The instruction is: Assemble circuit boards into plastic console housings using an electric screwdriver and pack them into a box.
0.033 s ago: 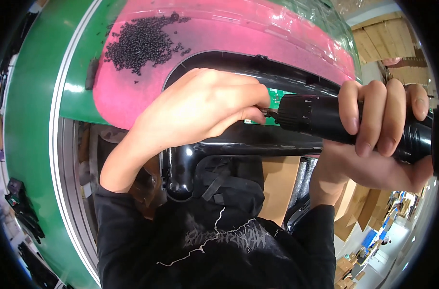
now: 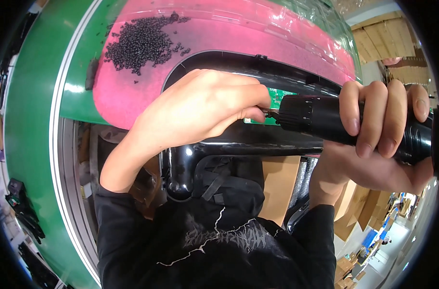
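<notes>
My right hand (image 2: 381, 118) is wrapped around a black electric screwdriver (image 2: 318, 115), held nearly level with its front end pointing left. At that front end my left hand (image 2: 210, 103) is closed in a pinch, thumb and forefinger together. Between these fingertips and the screwdriver's collar shows a small dark metal piece (image 2: 272, 114), too small to name; what the fingers grip is hidden. Under both hands lies a glossy black plastic housing (image 2: 258, 139), long and curved. A green circuit board (image 2: 279, 98) peeks out inside it, partly covered by my left hand and the tool.
A heap of small black screws (image 2: 140, 45) lies on the pink mat (image 2: 118, 98) at the far left. A clear plastic bin (image 2: 277, 19) stands at the back. Green tabletop (image 2: 29, 139) runs along the left. A cardboard box (image 2: 279, 188) is below the housing's near edge.
</notes>
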Tool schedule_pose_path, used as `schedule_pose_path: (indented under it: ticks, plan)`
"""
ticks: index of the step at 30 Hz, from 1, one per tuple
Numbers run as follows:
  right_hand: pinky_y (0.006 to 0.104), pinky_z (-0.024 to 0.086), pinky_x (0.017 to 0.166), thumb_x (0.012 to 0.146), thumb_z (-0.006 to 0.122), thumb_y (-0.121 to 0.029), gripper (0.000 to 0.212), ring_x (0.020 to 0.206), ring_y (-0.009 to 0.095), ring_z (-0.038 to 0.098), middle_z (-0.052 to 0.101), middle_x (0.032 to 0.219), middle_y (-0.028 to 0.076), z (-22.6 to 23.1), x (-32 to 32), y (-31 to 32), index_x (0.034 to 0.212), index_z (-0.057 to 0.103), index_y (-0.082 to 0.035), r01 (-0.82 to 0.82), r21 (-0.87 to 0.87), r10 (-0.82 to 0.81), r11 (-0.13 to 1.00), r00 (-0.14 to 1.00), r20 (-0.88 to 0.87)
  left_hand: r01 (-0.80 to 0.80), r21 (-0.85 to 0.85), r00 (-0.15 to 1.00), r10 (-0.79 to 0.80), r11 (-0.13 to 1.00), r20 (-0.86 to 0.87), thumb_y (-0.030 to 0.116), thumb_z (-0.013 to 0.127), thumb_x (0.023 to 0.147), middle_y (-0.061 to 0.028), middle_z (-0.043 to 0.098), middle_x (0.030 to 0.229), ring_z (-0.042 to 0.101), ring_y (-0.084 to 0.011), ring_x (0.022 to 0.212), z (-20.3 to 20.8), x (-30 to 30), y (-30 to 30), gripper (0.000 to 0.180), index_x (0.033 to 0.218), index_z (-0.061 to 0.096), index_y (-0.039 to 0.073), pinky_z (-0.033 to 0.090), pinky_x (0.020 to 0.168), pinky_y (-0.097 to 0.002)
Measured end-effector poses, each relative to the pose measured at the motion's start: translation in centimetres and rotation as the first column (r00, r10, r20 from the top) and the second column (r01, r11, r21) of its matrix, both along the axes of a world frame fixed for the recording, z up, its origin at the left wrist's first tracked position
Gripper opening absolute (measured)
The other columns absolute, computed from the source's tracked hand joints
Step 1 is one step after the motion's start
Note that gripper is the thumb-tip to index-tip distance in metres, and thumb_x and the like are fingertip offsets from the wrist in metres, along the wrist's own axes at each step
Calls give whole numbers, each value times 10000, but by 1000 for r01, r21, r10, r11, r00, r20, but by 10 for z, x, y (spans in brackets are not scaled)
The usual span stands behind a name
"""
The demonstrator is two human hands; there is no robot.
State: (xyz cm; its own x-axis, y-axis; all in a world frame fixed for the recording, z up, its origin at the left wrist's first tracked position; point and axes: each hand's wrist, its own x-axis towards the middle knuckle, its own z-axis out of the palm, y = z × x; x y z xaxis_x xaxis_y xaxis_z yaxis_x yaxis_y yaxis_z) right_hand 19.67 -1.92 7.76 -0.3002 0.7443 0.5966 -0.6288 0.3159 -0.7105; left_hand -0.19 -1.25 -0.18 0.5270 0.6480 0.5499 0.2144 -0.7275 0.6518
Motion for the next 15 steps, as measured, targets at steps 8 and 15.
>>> schedule_pose_path:
  ticks: [8,15]
  plan:
    - [266,383,528,802,590,-526,501,468,88,456,500,633,-28,-6,-3,2,1033,477,-97,5,1,-6,1000,997,75,1,41,1000,-1,999,-4,98,715,753,-109,610,672,611,-288,607,-1,-7,0,141,825,638,5,487,556,-351]
    - [285,402,523,836,565,-562,525,456,109,444,479,627,-14,-26,-7,3,1049,437,-99,120,-30,-107,992,957,271,-197,-158,974,175,967,-142,109,647,830,-124,586,618,585,-280,553,2,-5,4,124,770,643,0,453,515,-340]
